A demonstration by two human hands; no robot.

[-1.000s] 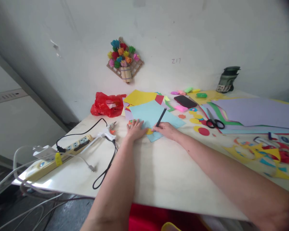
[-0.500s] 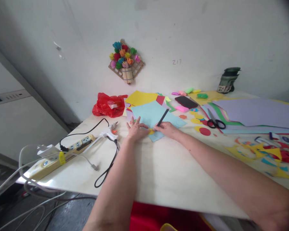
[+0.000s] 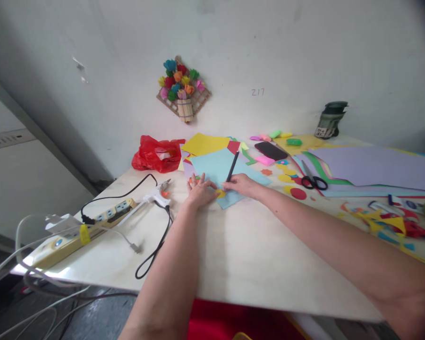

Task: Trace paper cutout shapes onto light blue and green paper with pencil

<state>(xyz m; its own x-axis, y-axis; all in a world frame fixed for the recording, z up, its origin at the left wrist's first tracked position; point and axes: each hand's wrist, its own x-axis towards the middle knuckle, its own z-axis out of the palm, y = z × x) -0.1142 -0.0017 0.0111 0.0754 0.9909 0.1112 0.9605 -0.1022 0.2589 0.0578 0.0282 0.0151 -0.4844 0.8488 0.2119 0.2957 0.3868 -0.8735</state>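
Note:
A sheet of light blue paper (image 3: 212, 163) lies on the table under both hands. On its near corner rests a small yellow paper circle (image 3: 220, 193). My left hand (image 3: 199, 192) lies with spread fingers at the left edge of the blue sheet, its fingertips touching or close to the circle. A black pen (image 3: 233, 166), held nearly upright, is gripped by my right hand (image 3: 243, 184). The pen's tip is hidden by my fingers, beside the circle's right edge.
Scissors (image 3: 314, 182) lie on stacked coloured paper (image 3: 375, 165) at the right, near paper scraps (image 3: 386, 221). To the left are a glue gun (image 3: 157, 196) with its cord and a power strip (image 3: 102, 219). A phone (image 3: 271, 150) and red plastic bag (image 3: 156, 153) sit behind.
The pen has tilted more upright, its top end moving left. My right hand has shifted slightly around the yellow circle. The whole view has moved a little.

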